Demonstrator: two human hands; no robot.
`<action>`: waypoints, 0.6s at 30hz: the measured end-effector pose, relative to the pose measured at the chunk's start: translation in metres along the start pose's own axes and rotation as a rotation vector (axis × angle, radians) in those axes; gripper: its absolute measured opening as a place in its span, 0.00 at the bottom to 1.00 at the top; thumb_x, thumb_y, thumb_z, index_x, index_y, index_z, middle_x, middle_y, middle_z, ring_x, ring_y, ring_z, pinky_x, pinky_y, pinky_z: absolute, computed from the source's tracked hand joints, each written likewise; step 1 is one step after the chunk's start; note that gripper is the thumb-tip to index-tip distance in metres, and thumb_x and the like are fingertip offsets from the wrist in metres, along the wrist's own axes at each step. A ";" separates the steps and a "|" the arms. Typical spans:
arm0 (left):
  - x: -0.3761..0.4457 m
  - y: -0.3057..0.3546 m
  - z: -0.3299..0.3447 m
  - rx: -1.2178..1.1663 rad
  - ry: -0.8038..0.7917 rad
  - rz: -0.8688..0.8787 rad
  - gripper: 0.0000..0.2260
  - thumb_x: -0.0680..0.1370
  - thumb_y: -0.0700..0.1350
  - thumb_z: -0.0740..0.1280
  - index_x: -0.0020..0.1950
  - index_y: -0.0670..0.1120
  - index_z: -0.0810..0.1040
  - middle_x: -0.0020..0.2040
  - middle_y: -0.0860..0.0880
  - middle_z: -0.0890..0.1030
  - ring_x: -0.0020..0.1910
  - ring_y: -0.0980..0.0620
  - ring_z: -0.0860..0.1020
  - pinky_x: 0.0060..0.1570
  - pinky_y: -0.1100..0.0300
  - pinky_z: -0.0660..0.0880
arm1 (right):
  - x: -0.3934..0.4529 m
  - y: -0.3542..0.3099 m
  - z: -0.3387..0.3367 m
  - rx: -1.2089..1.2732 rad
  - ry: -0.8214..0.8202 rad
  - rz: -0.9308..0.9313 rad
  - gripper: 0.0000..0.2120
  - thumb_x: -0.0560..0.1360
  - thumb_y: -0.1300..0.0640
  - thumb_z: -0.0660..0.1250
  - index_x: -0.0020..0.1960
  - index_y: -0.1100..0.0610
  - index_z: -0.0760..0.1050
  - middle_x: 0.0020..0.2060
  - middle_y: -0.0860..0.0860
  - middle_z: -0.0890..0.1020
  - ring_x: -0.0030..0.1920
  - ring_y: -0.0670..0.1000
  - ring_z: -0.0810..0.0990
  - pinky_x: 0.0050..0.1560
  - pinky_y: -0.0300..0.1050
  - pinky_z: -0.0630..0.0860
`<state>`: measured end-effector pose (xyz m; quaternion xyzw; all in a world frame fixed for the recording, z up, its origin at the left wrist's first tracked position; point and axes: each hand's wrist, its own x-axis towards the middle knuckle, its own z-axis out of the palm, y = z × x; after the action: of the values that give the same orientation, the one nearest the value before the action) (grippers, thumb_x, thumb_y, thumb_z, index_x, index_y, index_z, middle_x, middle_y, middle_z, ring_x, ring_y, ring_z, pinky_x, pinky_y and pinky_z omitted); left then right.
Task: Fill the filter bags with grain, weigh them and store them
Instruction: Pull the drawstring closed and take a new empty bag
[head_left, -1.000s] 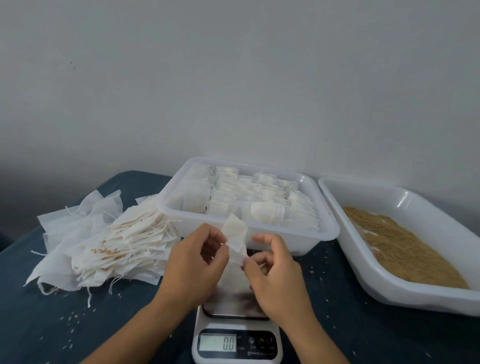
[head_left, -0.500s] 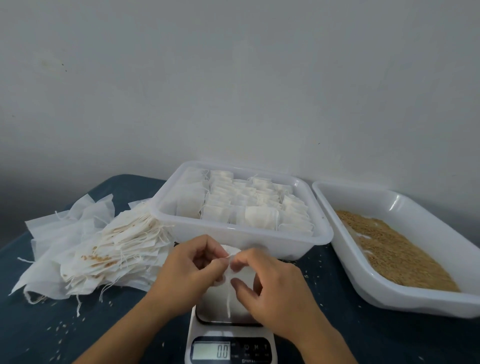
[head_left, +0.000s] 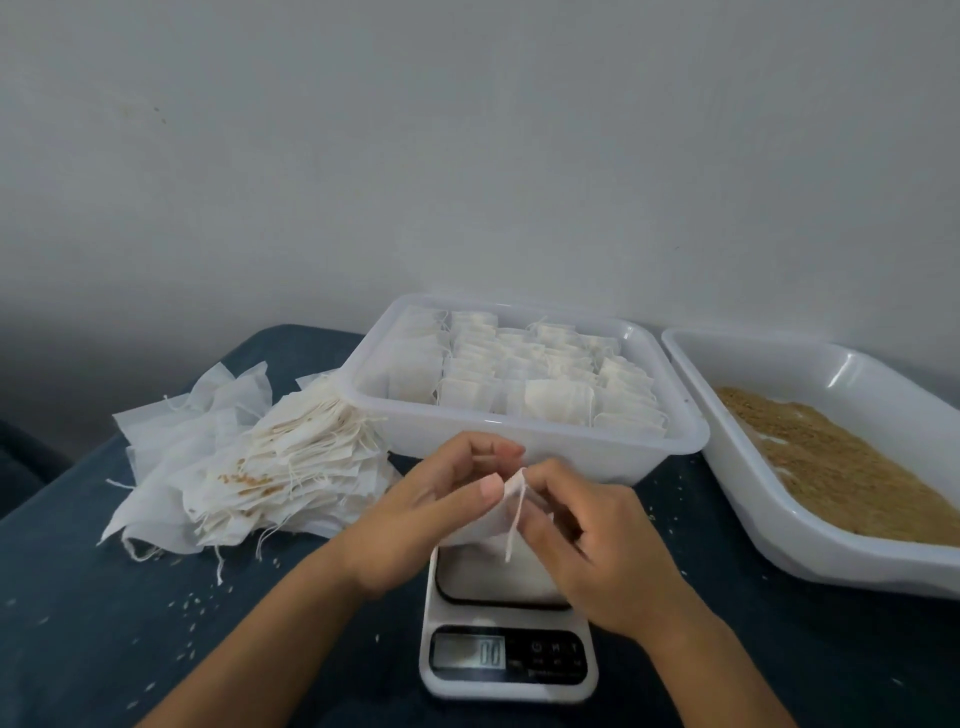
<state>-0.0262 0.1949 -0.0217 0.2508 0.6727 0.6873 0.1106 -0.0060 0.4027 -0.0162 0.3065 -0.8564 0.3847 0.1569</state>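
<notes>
I hold one empty white filter bag (head_left: 493, 519) above the kitchen scale (head_left: 506, 644). My left hand (head_left: 431, 514) pinches its top edge on the left. My right hand (head_left: 587, 540) pinches the same edge on the right, and a white drawstring hangs down between them. The scale's display reads zero. A heap of empty filter bags (head_left: 260, 462) lies to the left. Filled bags stand in rows inside the clear storage tray (head_left: 519, 447) behind my hands. Brown grain (head_left: 831, 462) fills the white tub (head_left: 789, 551) on the right.
Everything rests on a dark blue tabletop (head_left: 104, 613) with loose grains scattered over it. A plain grey wall rises right behind the trays. The table's left edge runs diagonally at the far left.
The bag's top, which stood up between my hands, has been drawn down. Both hands have closed together over the scale, fingertips now meeting at the bag's edge.
</notes>
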 end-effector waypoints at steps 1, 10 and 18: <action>-0.001 0.001 0.000 -0.023 -0.051 -0.025 0.22 0.77 0.54 0.68 0.70 0.48 0.74 0.64 0.44 0.81 0.66 0.46 0.79 0.66 0.51 0.76 | 0.000 -0.001 -0.001 0.028 0.010 0.005 0.03 0.84 0.53 0.66 0.56 0.49 0.78 0.33 0.38 0.77 0.27 0.47 0.73 0.29 0.40 0.69; 0.000 0.006 -0.002 0.080 -0.252 -0.148 0.15 0.76 0.44 0.71 0.63 0.46 0.78 0.46 0.51 0.82 0.46 0.53 0.81 0.47 0.58 0.77 | -0.003 -0.011 -0.007 0.250 -0.110 0.050 0.09 0.83 0.48 0.62 0.50 0.49 0.79 0.33 0.42 0.82 0.25 0.56 0.74 0.26 0.57 0.71; 0.011 0.009 -0.005 0.129 -0.348 -0.140 0.12 0.73 0.44 0.72 0.55 0.42 0.78 0.43 0.48 0.77 0.41 0.53 0.74 0.41 0.59 0.73 | -0.001 -0.015 -0.007 0.222 -0.039 -0.045 0.15 0.84 0.44 0.59 0.44 0.46 0.79 0.30 0.48 0.79 0.27 0.51 0.77 0.27 0.53 0.72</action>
<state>-0.0359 0.1954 -0.0111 0.3252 0.7019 0.5795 0.2565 0.0042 0.4009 -0.0034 0.3483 -0.8045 0.4674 0.1140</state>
